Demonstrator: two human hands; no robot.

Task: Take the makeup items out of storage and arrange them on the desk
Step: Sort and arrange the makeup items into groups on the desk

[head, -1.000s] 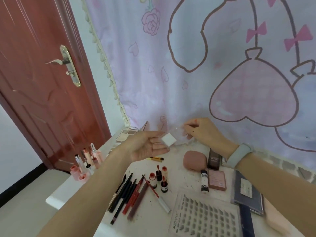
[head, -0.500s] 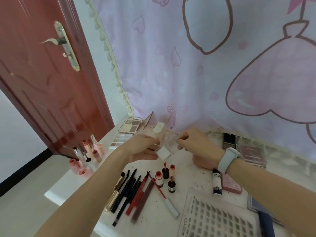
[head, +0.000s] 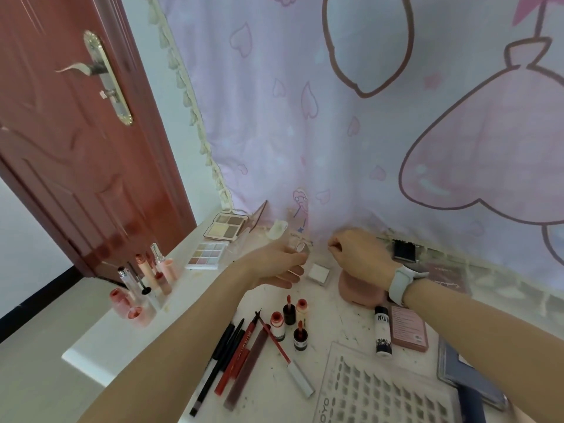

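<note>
White worktop (head: 137, 337); left hand (head: 274, 264) gripping clear small jar (head: 302, 248), right hand (head: 360, 254) curled, pinching something too small to tell, white square compact (head: 319, 273) lying between hands

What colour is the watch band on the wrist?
The watch band on the right wrist is white, seen in the head view.

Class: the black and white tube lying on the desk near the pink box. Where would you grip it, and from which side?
Grip the black and white tube across its middle, from above. It lies flat with its long sides exposed; the pink box sits close alongside, so keep fingers narrow there.
</note>
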